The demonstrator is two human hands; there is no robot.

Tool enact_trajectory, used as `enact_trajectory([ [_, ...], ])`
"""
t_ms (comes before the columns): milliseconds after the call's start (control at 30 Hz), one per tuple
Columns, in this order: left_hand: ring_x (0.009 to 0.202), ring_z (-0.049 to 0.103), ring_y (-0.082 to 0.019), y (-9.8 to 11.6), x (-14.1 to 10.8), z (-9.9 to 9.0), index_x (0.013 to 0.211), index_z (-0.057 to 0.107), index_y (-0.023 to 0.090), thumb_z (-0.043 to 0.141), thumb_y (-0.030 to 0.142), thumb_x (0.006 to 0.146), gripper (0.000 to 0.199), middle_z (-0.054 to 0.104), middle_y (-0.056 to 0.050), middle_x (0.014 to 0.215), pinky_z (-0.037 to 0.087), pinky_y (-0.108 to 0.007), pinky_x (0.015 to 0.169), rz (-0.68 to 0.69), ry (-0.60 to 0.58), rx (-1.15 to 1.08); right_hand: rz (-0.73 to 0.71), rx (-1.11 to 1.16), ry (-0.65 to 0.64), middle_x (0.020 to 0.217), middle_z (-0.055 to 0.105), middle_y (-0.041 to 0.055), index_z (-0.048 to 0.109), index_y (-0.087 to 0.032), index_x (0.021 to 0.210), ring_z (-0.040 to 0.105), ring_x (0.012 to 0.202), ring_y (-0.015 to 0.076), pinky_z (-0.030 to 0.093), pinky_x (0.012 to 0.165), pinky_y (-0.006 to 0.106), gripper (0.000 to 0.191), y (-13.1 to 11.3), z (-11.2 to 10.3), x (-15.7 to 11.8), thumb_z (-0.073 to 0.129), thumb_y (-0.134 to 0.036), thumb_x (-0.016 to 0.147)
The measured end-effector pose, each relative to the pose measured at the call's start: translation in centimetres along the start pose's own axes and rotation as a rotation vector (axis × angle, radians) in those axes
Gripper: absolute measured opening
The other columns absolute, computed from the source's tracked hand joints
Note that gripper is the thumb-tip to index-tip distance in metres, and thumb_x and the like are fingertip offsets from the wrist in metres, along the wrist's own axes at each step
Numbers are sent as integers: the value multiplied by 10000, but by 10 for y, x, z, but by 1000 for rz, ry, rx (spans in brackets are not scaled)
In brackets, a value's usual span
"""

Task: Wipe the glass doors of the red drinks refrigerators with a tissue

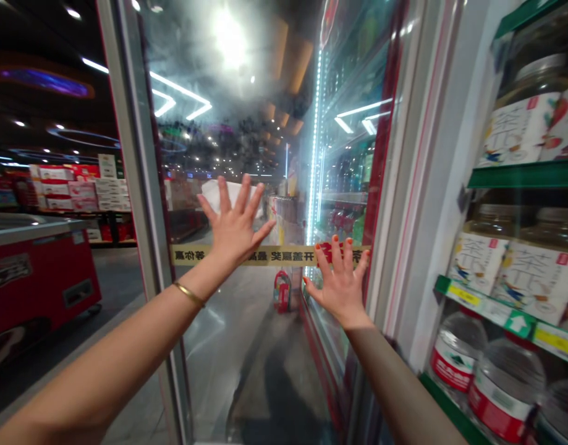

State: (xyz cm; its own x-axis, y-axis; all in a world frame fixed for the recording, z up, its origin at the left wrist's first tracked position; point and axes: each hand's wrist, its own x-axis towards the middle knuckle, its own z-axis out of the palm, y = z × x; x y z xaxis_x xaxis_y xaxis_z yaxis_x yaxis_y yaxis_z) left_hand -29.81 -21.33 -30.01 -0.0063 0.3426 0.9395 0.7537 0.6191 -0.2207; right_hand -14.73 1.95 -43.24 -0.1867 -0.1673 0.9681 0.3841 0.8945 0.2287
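Note:
A tall glass door [246, 321] in a metal frame stands before me, fogged near its top. My left hand [235, 225] is spread against the glass, fingers apart, over a white cloth or tissue [211, 193] that shows behind the fingers. A gold bracelet [190, 293] circles that wrist. To the right and slightly lower, my right hand [343, 281] lies with spread fingers on the glass, near the door's right edge, with nothing visible under it. A yellow printed strip [288, 255] crosses the door behind both hands.
Green-edged shelves [520, 175] with jars and water bottles [504, 383] stand close on the right. At the left is a red chest unit [42, 278], with stacked boxes [70, 187] behind it.

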Motion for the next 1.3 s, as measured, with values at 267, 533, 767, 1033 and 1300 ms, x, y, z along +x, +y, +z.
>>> enact_trajectory([
  [267, 1751, -82, -301, -1, -67, 2, 1732, 277, 481, 494, 768, 1022, 796, 397, 65, 1777, -255, -688, 1332, 513, -159, 59, -12, 8, 20, 1889, 52, 149, 306, -264, 1756, 17, 1748, 416, 52, 1340, 805, 943, 0, 0, 0, 695, -571, 954],
  [533, 1676, -343, -297, 55, -3, 14, 1770, 137, 396, 397, 774, 1053, 852, 181, 40, 1854, -402, -697, 1208, 381, -77, 34, 55, 18, 70, 1876, 25, 203, 68, -141, 1793, 1, 1750, 404, 128, 1347, 787, 955, -2, 3, -2, 548, -445, 1026],
  [767, 1747, -116, -282, 8, -67, 1, 1721, 292, 506, 476, 821, 1000, 808, 415, 107, 1759, -282, -662, 1330, 677, -186, 33, 34, 139, 174, 1877, -84, 188, -27, -198, 1796, 34, 1745, 438, 193, 1327, 807, 978, 1, 3, -4, 518, -497, 1041],
  [1033, 1710, -257, -326, 87, -14, 22, 1731, 352, 395, 445, 801, 1023, 821, 267, 32, 1836, -347, -738, 1246, 579, -66, 24, 68, 156, 165, 1884, -45, 183, -103, -224, 1787, 66, 1746, 427, 225, 1332, 771, 1000, 4, 4, -7, 453, -613, 1052],
  [1300, 1751, 5, -355, 47, 1, 2, 1747, 268, 446, 456, 628, 1083, 713, 312, 40, 1817, -298, -704, 1295, 412, -110, 36, 51, 204, 219, 1886, -28, 182, -91, -200, 1789, 126, 1741, 409, 258, 1339, 734, 957, 7, 5, -12, 390, -562, 1046],
])
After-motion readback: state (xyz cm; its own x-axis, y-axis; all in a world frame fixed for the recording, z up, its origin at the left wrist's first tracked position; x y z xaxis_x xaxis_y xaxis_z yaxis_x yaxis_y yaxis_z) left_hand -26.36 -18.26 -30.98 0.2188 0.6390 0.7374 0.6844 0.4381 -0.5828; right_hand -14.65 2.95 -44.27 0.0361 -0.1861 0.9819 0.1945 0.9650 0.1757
